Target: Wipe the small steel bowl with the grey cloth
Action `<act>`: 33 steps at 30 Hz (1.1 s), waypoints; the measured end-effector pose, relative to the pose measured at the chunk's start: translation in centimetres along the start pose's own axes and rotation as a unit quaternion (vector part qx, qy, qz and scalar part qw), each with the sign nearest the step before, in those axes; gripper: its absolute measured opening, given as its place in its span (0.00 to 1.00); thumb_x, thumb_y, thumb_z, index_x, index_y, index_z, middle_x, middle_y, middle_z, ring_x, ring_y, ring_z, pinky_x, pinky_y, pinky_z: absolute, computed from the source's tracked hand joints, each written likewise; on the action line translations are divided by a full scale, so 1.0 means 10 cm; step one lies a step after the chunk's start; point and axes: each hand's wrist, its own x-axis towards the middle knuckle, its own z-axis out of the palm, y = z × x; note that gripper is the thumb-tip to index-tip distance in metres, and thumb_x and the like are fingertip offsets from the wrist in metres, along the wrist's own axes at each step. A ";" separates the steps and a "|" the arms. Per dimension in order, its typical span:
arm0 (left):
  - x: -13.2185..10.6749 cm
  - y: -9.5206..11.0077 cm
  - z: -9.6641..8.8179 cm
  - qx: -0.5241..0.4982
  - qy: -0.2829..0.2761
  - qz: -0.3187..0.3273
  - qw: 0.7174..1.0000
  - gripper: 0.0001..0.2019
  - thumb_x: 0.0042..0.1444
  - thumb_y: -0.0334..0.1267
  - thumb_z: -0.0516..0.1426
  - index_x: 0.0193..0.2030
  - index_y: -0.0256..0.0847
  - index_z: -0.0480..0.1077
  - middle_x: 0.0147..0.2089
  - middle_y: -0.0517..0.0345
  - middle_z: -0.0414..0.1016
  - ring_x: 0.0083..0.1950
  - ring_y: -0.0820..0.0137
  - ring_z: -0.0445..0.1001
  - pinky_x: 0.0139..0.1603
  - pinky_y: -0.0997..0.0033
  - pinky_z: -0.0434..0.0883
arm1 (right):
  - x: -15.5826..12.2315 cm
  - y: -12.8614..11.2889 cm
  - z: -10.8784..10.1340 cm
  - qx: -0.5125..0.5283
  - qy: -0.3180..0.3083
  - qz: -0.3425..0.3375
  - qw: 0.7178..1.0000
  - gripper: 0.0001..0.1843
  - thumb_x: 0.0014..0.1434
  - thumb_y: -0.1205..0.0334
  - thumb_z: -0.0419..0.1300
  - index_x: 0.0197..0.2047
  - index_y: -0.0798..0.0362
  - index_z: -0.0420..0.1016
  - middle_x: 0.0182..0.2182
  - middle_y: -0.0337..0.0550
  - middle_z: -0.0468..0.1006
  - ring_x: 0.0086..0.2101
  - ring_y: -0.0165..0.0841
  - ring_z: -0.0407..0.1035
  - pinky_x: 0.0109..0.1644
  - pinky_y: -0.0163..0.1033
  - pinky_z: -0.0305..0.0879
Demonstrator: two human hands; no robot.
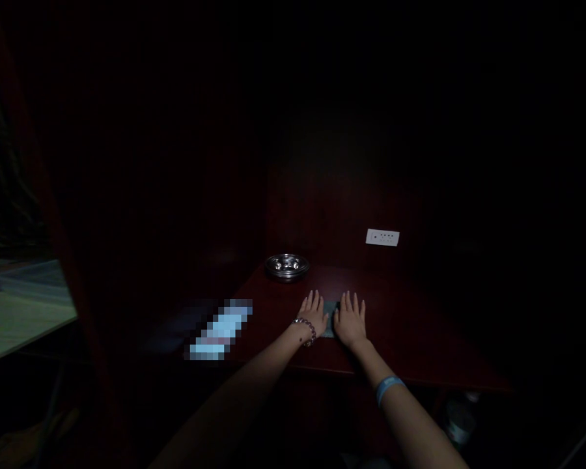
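Both hands lie on a dark red desk, side by side. My left hand, with a beaded bracelet at its wrist, rests palm down with the fingers stretched forward. My right hand is also palm down, its fingers spread, and a blue band circles that forearm. Between and partly under the hands is a flat grey-green piece; its kind is hard to tell in the dim light, and its sides are covered by the hands.
Shiny metal bowls sit at the desk's back left. A white socket plate is on the back wall. At left lies a bright, pixelated rectangle. A pale table stands far left; a bottle is below the desk's right side.
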 end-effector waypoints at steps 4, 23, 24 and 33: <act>0.06 0.01 0.03 -0.006 0.019 0.000 1.000 0.29 0.62 0.41 0.39 0.68 0.31 0.47 0.72 0.47 0.40 0.72 0.61 0.36 0.69 0.55 0.43 | 0.04 0.00 -0.04 0.035 -0.040 -0.137 0.989 0.32 0.65 0.55 0.35 0.70 0.54 0.35 0.68 0.38 0.34 0.66 0.33 0.30 0.67 0.45 0.28; 0.05 0.05 0.13 -0.041 -0.050 -0.064 0.996 0.29 0.62 0.43 0.35 0.68 0.36 0.47 0.72 0.52 0.39 0.72 0.66 0.36 0.69 0.55 0.43 | 0.03 -0.02 0.05 0.054 -0.125 -0.068 0.988 0.32 0.66 0.52 0.30 0.69 0.54 0.37 0.68 0.41 0.37 0.66 0.31 0.31 0.67 0.44 0.31; 0.05 0.05 0.12 -0.041 -0.052 -0.066 0.996 0.29 0.62 0.43 0.35 0.68 0.36 0.47 0.72 0.53 0.39 0.72 0.66 0.36 0.69 0.54 0.43 | 0.02 -0.02 0.05 0.052 -0.127 -0.067 0.988 0.32 0.66 0.52 0.30 0.69 0.54 0.37 0.68 0.40 0.37 0.66 0.31 0.31 0.67 0.44 0.32; 0.02 0.08 0.09 -0.039 -0.046 -0.067 0.996 0.28 0.62 0.43 0.37 0.68 0.38 0.49 0.72 0.52 0.41 0.72 0.62 0.36 0.69 0.52 0.40 | -0.04 -0.06 0.01 0.024 -0.119 -0.043 0.992 0.31 0.66 0.53 0.30 0.69 0.51 0.37 0.68 0.39 0.39 0.66 0.31 0.33 0.66 0.47 0.25</act>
